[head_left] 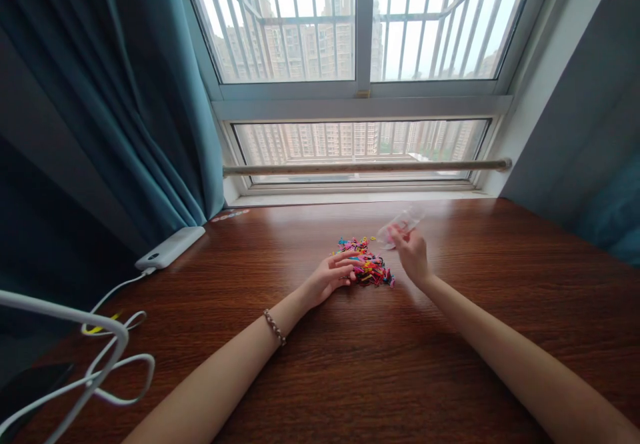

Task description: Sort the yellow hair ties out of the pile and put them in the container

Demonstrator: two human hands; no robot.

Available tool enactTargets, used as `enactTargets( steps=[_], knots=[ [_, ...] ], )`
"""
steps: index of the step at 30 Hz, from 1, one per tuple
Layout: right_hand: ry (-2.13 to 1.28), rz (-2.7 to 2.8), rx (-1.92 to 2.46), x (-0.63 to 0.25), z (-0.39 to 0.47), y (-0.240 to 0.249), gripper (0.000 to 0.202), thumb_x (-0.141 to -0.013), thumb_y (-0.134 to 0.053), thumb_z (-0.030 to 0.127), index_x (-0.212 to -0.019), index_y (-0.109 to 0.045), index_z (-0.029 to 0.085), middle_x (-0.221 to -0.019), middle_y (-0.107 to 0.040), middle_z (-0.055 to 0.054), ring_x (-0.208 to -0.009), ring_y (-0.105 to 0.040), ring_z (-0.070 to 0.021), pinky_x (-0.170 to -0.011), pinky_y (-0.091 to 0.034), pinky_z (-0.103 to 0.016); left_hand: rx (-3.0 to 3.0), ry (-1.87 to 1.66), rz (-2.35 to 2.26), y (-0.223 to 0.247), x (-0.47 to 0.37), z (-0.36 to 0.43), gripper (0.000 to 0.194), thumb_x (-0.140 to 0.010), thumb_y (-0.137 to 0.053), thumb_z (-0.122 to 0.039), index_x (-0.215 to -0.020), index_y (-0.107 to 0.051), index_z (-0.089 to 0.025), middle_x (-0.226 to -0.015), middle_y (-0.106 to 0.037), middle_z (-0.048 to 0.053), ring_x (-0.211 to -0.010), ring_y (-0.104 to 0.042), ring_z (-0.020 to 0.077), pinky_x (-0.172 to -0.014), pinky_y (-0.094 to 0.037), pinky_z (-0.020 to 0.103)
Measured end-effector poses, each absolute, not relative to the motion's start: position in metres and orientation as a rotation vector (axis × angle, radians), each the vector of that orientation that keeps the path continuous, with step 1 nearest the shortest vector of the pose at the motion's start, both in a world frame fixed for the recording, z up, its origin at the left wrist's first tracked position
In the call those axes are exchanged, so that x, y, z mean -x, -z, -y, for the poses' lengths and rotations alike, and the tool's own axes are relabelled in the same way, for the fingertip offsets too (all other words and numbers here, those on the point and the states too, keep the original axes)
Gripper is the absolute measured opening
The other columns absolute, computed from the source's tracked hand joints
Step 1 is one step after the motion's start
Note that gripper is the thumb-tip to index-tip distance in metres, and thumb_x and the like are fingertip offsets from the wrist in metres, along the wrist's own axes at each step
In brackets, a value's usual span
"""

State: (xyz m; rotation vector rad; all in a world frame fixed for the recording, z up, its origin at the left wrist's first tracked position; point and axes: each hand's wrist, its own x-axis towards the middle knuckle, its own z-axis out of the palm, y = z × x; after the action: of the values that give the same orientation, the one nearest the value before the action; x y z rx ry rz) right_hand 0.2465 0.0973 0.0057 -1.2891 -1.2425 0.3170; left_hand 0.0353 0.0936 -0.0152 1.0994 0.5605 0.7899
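A heap of small, bright elastic hair bands [373,271] lies on the brown wooden table [320,364], in pink, red, yellow, blue and black. My left hand [333,276] rests at the heap's left side, fingers stretched over it and apart, gripping nothing. Beyond the heap's right edge, my right hand [413,254] is closed on a clear plastic container [407,219], which tilts up to the right above the tabletop. Whether it is a stiff box or a soft bag, I cannot tell. A beaded bracelet [275,327] circles my left wrist.
A white power bank [171,247] with a white cable [120,291] sits at the table's left edge. A thick white bent tube [60,307] crosses the lower left. Blue curtains [150,97] hang at left. Behind the table is a barred window with a horizontal rail [365,168].
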Motion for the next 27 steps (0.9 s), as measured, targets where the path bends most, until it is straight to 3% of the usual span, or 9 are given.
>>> enactTargets(
  steps=[7, 18, 27],
  knots=[
    [0.038, 0.978, 1.693, -0.307, -0.133, 0.025, 0.034, -0.066, -0.053, 0.039, -0.091, -0.051, 0.015, -0.091, -0.06, -0.011, -0.075, -0.055, -0.0227, -0.069, -0.041, -0.035, -1.138, -0.747, -0.583, 0.015, -0.035, -0.095, 0.037, -0.067, -0.069, -0.025, -0.102, -0.061, -0.014, -0.096, -0.064, 0.009, -0.066, -0.054, 0.0073, -0.061, -0.039, 0.02],
    [-0.029, 1.038, 1.801, -0.305, -0.132, 0.034, 0.041, -0.064, -0.053, 0.04, -0.098, -0.05, 0.016, -0.08, -0.063, -0.007, -0.068, -0.059, -0.0225, -0.062, -0.04, -0.032, -1.115, -0.75, -0.61, 0.012, -0.036, -0.093, 0.035, -0.065, -0.07, -0.027, -0.096, -0.063, -0.014, -0.091, -0.065, 0.009, -0.066, -0.055, 0.0084, -0.064, -0.041, 0.022],
    [-0.009, 1.08, 1.736, -0.299, -0.131, 0.039, 0.055, -0.061, -0.057, 0.033, -0.11, -0.037, 0.019, -0.104, -0.06, -0.008, -0.079, -0.061, -0.0225, -0.061, -0.043, -0.03, -1.102, -0.739, -0.608, 0.013, -0.034, -0.094, 0.035, -0.065, -0.07, -0.025, -0.097, -0.063, -0.013, -0.092, -0.065, 0.01, -0.067, -0.055, 0.0088, -0.064, -0.042, 0.022]
  ],
)
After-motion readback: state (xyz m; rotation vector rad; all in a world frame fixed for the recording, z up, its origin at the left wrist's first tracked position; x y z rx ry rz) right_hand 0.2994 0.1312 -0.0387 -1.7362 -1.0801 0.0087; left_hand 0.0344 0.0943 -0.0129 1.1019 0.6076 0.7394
